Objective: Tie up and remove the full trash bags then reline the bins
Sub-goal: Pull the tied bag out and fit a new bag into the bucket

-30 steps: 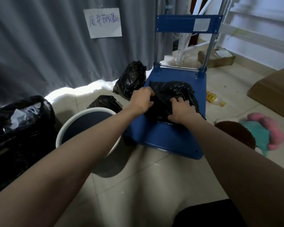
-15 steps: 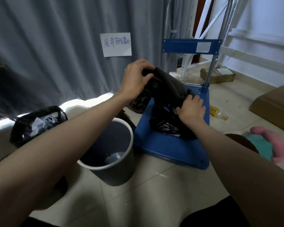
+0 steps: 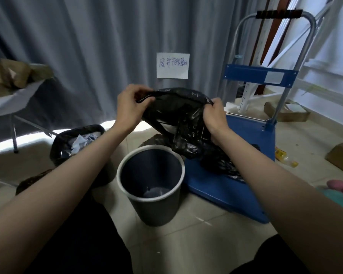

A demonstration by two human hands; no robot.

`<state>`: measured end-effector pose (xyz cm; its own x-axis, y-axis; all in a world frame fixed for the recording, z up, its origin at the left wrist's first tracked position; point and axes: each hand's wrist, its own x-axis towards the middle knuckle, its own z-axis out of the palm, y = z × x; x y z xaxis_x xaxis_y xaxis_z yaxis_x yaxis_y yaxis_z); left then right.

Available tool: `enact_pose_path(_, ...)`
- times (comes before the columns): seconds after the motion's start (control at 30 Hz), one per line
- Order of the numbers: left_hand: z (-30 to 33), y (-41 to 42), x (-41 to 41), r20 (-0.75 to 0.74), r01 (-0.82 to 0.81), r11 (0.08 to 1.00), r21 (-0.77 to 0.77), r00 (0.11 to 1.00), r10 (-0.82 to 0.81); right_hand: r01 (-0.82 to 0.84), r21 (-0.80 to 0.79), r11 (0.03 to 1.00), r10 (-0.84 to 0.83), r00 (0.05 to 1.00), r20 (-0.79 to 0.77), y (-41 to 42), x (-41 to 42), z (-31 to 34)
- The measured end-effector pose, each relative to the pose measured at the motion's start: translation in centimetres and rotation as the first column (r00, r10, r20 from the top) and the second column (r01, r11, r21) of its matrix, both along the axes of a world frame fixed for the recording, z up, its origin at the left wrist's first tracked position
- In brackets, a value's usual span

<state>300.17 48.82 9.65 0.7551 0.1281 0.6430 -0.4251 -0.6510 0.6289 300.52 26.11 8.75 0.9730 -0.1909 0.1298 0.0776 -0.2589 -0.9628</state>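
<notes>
Head view: left hand (image 3: 130,104) and right hand (image 3: 213,115) both pinch the thin black plastic trash bag (image 3: 183,123) above the grey round white-rimmed bin (image 3: 151,183).

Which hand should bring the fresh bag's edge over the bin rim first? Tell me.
Left, probably. The left hand pinches the black bag at its top edge, almost straight above the empty bin. The right hand grips the other edge, over the blue cart, farther from the rim.
</notes>
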Motion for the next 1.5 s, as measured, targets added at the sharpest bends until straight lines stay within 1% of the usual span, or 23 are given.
enact_pose_path(0.1,-0.9,2.1,-0.7,-0.012,-0.089,0.993,-0.079,0.996,0.088,-0.114,0.202,0.973,0.133,0.987,-0.085,2.0,-0.3,1.0)
enact_pose_path(0.17,-0.9,2.8,-1.0,-0.024,-0.090,0.990,-0.109,0.996,0.088,-0.197,0.385,0.902,0.261,0.958,-0.121,3.2,-0.7,1.3)
enact_pose_path(0.23,-0.7,3.0,-1.3,-0.060,-0.058,0.989,-0.132,0.997,0.050,-0.214,0.518,0.828,0.337,0.929,-0.155,4.5,-1.0,1.4)
enact_pose_path(0.37,-0.7,3.7,-2.3,-0.123,-0.002,0.988,-0.155,0.992,-0.018,-0.247,0.636,0.731,0.453,0.872,-0.183,6.5,-1.2,1.0)
enact_pose_path(0.47,-0.9,4.9,-2.9,-0.123,0.015,0.996,-0.091,0.992,-0.026,-0.260,0.650,0.714,0.508,0.831,-0.227,7.7,-1.3,-0.6)
enact_pose_path(0.57,-2.8,5.5,-3.1,-0.271,0.084,0.996,0.040,0.960,-0.070,-0.270,0.529,0.804,0.489,0.807,-0.331,8.3,-1.2,-3.0)
enact_pose_path(0.67,-5.7,6.0,-2.8,-0.498,0.156,0.961,0.229,0.867,-0.022,-0.311,0.429,0.848,0.498,0.744,-0.445,8.2,-1.5,-5.5)
enact_pose_path(0.77,-8.2,6.3,-2.5,-0.672,0.274,0.916,0.294,0.740,-0.006,-0.479,0.115,0.870,0.456,0.696,-0.554,7.7,-1.8,-7.5)
enact_pose_path(0.83,-9.9,6.4,-2.3,-0.774,0.378,0.861,0.339,0.633,0.027,-0.570,-0.134,0.811,0.398,0.704,-0.588,7.6,-1.7,-8.4)
enact_pose_path(0.87,-10.7,6.4,-2.2,-0.812,0.416,0.836,0.358,0.581,0.058,-0.594,-0.290,0.751,0.351,0.730,-0.586,7.6,-1.5,-8.8)
enact_pose_path(0.93,-11.9,5.8,-2.2,-0.855,0.467,0.802,0.372,0.509,0.100,-0.564,-0.555,0.611,0.253,0.804,-0.538,7.5,-1.1,-9.5)
enact_pose_path(0.97,-12.3,5.4,-2.3,-0.868,0.486,0.793,0.368,0.486,0.105,-0.528,-0.621,0.580,0.218,0.835,-0.506,7.5,-0.9,-9.8)
enact_pose_path(1.03,-13.0,4.4,-2.3,-0.898,0.516,0.786,0.341,0.425,0.111,-0.443,-0.662,0.605,0.173,0.884,-0.433,7.6,-0.4,-10.3)
enact_pose_path(1.1,-13.6,3.3,-2.5,-0.939,0.523,0.812,0.260,0.334,0.085,-0.347,-0.619,0.705,0.149,0.925,-0.349,7.7,0.2,-10.5)
enact_pose_path(1.17,-13.9,2.1,-2.6,-0.978,0.482,0.874,0.070,0.205,-0.035,-0.232,-0.543,0.807,0.112,0.963,-0.245,7.8,0.7,-10.0)
enact_pose_path(1.2,-13.9,1.6,-2.7,-0.984,0.450,0.892,-0.036,0.140,-0.110,-0.180,-0.517,0.837,0.089,0.977,-0.195,7.8,0.7,-9.8)
enact_pose_path(1.23,-13.8,1.0,-2.6,-0.983,0.429,0.897,-0.105,0.094,-0.160,-0.157,-0.517,0.841,0.081,0.983,-0.166,7.7,0.7,-9.7)
enact_pose_path(1.27,-13.7,0.7,-2.4,-0.983,0.426,0.896,-0.122,0.074,-0.168,-0.166,-0.545,0.821,0.089,0.982,-0.165,7.7,0.7,-9.8)
enact_pose_path(1.3,-13.5,0.6,-2.1,-0.988,0.442,0.893,-0.084,0.079,-0.132,-0.211,-0.594,0.777,0.109,0.973,-0.202,7.6,0.6,-9.9)
enact_pose_path(1.33,-13.2,0.7,-1.8,-0.993,0.467,0.884,0.003,0.109,-0.055,-0.286,-0.639,0.714,0.135,0.952,-0.275,7.5,0.5,-10.0)
enact_pose_path(1.4,-12.4,1.7,-1.1,-0.968,0.496,0.839,0.224,0.211,0.134,-0.457,-0.658,0.598,0.179,0.877,-0.446,7.2,0.1,-10.5)
enact_pose_path(1.47,-11.5,3.0,-0.2,-0.910,0.475,0.789,0.390,0.331,0.250,-0.545,-0.614,0.571,0.208,0.820,-0.534,6.9,0.0,-11.1)
enact_pose_path(1.5,-11.1,3.6,0.1,-0.868,0.442,0.770,0.461,0.404,0.288,-0.542,-0.611,0.577,0.205,0.820,-0.534,6.8,0.0,-11.3)
